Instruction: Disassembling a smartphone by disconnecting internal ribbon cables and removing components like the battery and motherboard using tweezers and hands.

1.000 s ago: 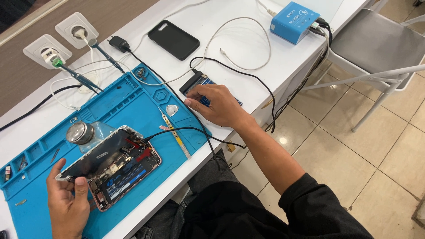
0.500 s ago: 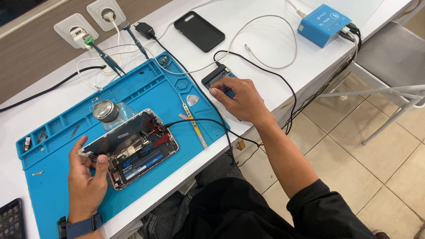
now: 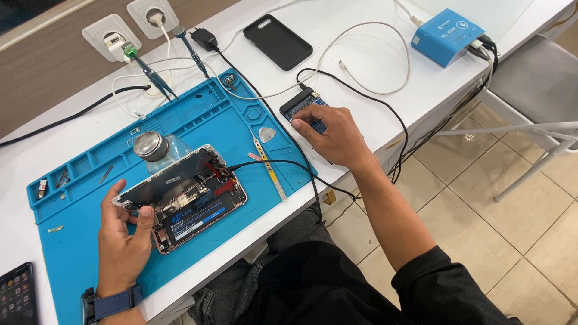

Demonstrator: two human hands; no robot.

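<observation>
The opened phone [image 3: 186, 201] lies on the blue mat [image 3: 198, 120], its lifted screen pinched by the left hand [image 3: 123, 241], while the right hand [image 3: 331, 135] rests curled, fingertips on a small tester board [image 3: 298, 103].

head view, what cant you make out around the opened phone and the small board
- Small board: mostly hidden by the right hand.
- Opened phone: its near-left corner is behind the left hand; the parts inside are too small to tell.
- Second phone: cut off by the left edge.

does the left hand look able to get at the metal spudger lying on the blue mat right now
Probably not at once: the left hand is holding up the opened phone's screen, and the phone lies between it and the metal spudger.
</observation>
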